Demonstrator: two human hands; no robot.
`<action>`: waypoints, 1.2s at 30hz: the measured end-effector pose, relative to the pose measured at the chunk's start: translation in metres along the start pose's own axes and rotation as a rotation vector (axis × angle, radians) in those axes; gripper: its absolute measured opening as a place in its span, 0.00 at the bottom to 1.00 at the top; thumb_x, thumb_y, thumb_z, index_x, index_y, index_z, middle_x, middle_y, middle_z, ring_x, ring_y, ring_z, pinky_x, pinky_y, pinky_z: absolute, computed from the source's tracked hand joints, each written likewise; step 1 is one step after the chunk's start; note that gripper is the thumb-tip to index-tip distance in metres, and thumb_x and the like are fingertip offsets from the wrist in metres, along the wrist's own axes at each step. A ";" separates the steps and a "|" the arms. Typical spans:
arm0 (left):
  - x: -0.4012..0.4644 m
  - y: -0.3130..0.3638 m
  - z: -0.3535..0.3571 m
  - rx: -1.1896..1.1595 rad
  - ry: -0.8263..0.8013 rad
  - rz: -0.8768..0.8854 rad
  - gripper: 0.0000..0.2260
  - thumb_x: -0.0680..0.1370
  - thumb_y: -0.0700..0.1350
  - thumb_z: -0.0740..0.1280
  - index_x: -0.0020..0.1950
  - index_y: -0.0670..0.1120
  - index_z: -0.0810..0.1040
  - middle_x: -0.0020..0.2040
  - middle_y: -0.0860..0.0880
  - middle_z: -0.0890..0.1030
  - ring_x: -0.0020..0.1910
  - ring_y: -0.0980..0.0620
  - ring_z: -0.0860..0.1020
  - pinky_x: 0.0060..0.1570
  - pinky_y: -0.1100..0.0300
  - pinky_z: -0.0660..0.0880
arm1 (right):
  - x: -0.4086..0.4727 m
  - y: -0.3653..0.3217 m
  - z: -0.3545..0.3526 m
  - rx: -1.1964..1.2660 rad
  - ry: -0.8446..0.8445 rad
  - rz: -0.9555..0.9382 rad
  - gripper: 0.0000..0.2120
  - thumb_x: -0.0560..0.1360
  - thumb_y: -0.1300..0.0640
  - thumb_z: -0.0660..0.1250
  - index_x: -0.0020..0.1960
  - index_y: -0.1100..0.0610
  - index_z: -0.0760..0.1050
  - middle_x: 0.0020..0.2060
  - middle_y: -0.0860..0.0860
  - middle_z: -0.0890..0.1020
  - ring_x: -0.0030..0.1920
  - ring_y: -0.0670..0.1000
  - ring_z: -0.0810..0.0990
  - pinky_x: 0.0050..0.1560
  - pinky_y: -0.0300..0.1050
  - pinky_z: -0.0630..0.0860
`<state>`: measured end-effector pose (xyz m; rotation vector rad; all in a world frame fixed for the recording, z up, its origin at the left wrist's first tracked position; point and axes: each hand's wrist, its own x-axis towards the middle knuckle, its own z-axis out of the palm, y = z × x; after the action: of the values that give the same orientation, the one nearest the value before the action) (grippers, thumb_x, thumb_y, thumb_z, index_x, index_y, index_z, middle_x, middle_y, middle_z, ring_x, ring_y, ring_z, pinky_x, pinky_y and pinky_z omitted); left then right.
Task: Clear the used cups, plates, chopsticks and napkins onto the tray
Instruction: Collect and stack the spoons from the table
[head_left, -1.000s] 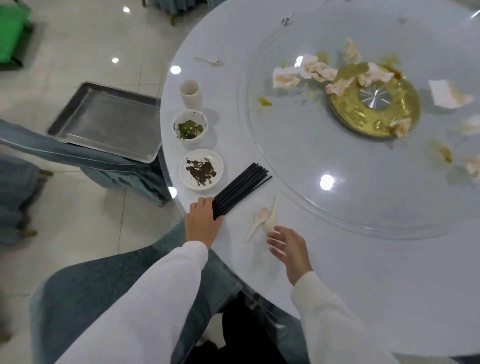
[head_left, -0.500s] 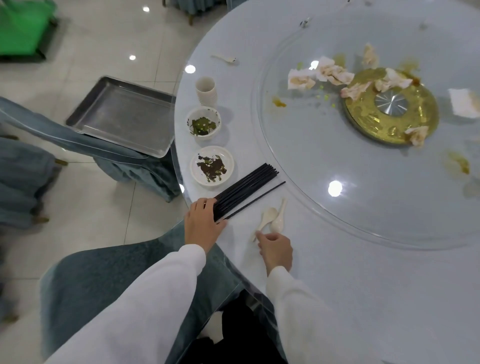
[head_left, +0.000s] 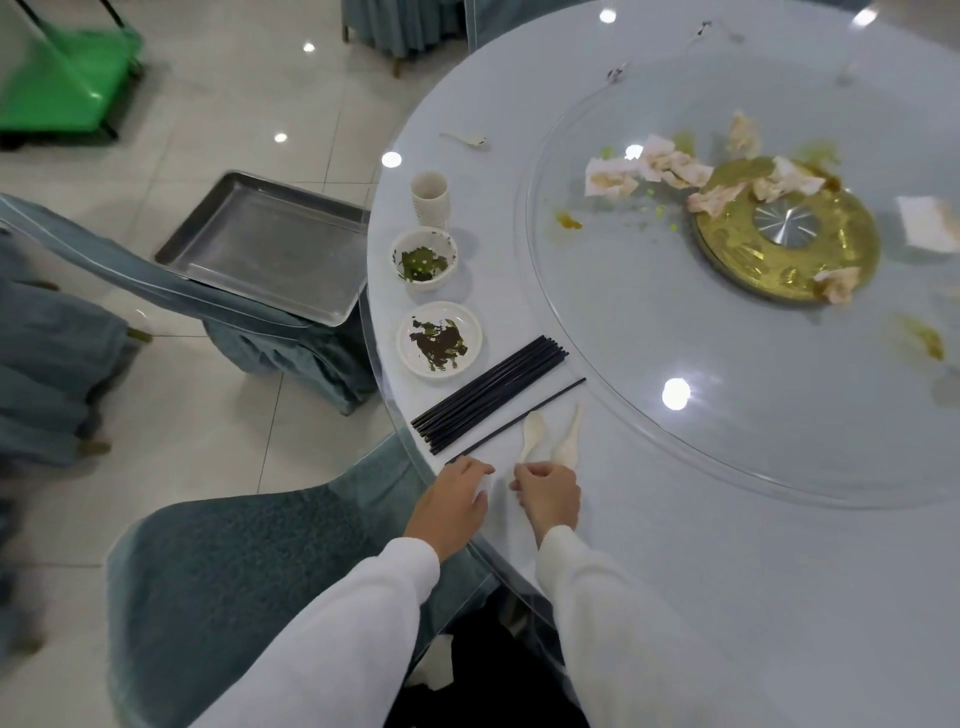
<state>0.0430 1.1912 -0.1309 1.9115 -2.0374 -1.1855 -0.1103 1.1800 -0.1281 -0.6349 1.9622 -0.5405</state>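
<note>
Round pale-blue table (head_left: 675, 571) with a glass turntable (head_left: 649, 364) on it, white tiled floor around; all places below are given relative to the small plate (head_left: 439, 339) with dark residue at the table's left rim.

- Bowl (head_left: 424, 257) with green scraps: just beyond the plate. Stack of cups (head_left: 430, 198): beyond the bowl, same rim line.
- Bundle of black chopsticks (head_left: 488, 395): just to the near right of the plate, lying diagonally. One single chopstick (head_left: 519, 418) lies apart, parallel, on the bundle's far side from the plate.
- Two white spoons (head_left: 550, 436): nearer the person than the plate, right of the single chopstick.
- Metal tray (head_left: 270, 249): left of the plate, off the table, resting on a covered chair (head_left: 291, 343).
- Crumpled napkins (head_left: 654, 174): well right and beyond the plate, on the turntable by the gold hub (head_left: 784, 244).
- Left hand (head_left: 449, 501): on the table edge near of the plate, fingers loosely curled at the single chopstick's near end (grip not resolvable).
- Right hand (head_left: 548, 491): just beside the left, fingers curled at the spoon handles; pinch or mere touch, cannot tell.
</note>
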 end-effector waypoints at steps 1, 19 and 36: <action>0.004 0.003 0.001 0.007 -0.045 0.025 0.20 0.85 0.41 0.63 0.78 0.49 0.70 0.76 0.53 0.70 0.73 0.53 0.71 0.71 0.58 0.71 | 0.000 0.001 0.000 0.014 0.001 -0.009 0.06 0.77 0.52 0.71 0.42 0.49 0.85 0.33 0.43 0.86 0.38 0.49 0.85 0.49 0.47 0.82; 0.068 0.063 -0.001 -0.036 -0.133 -0.002 0.29 0.86 0.43 0.61 0.85 0.49 0.55 0.86 0.49 0.50 0.85 0.46 0.49 0.81 0.46 0.58 | 0.003 0.030 -0.040 0.200 0.036 -0.134 0.03 0.79 0.52 0.73 0.47 0.49 0.85 0.36 0.46 0.87 0.34 0.42 0.83 0.40 0.39 0.79; 0.024 0.046 -0.010 -0.938 -0.171 -0.373 0.10 0.81 0.49 0.74 0.59 0.47 0.85 0.52 0.47 0.88 0.49 0.51 0.87 0.49 0.60 0.83 | -0.004 0.005 -0.045 0.154 -0.179 -0.271 0.06 0.80 0.55 0.73 0.45 0.52 0.87 0.35 0.47 0.86 0.30 0.40 0.75 0.35 0.34 0.74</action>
<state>0.0075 1.1606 -0.1070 1.7070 -0.8408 -1.9574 -0.1498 1.1912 -0.1097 -0.8272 1.6596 -0.7665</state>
